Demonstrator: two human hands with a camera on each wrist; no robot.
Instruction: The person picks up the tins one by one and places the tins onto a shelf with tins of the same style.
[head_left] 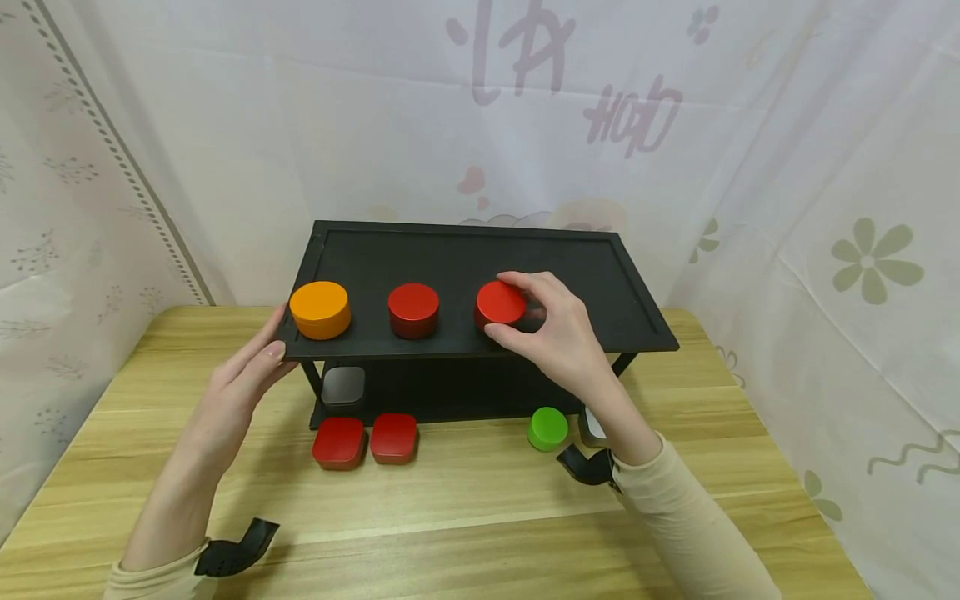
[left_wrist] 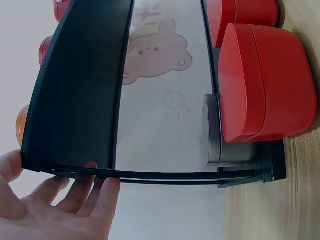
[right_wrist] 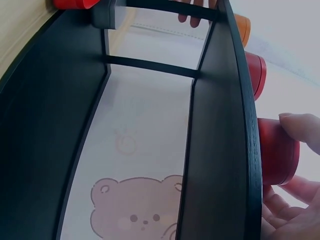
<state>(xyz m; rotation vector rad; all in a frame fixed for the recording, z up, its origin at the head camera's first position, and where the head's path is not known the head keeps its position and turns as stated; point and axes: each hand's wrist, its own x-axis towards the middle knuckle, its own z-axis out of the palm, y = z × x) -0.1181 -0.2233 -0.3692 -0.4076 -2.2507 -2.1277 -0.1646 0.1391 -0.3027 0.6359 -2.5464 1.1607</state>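
My right hand [head_left: 558, 329] pinches a bright red round tin [head_left: 500, 302] between thumb and fingers, at the front of the top board of a black two-tier shelf [head_left: 465, 258]. In the right wrist view this tin [right_wrist: 276, 152] sits right at the board's face. My left hand [head_left: 240, 379] grips the shelf's left front corner, thumb at the top edge; the left wrist view shows its fingers [left_wrist: 107, 200] at the side frame. Along the same board stand a darker red round tin [head_left: 413, 311] in the middle and an orange round tin [head_left: 320, 310] near the left corner.
Two red square tins [head_left: 339, 443] stand on the wooden table [head_left: 420, 517] before the shelf. A grey square tin [head_left: 343, 387] is on the lower tier at left. A green round tin [head_left: 548, 428] stands front right, beside a silvery tin [head_left: 592, 427] partly hidden by my right wrist.
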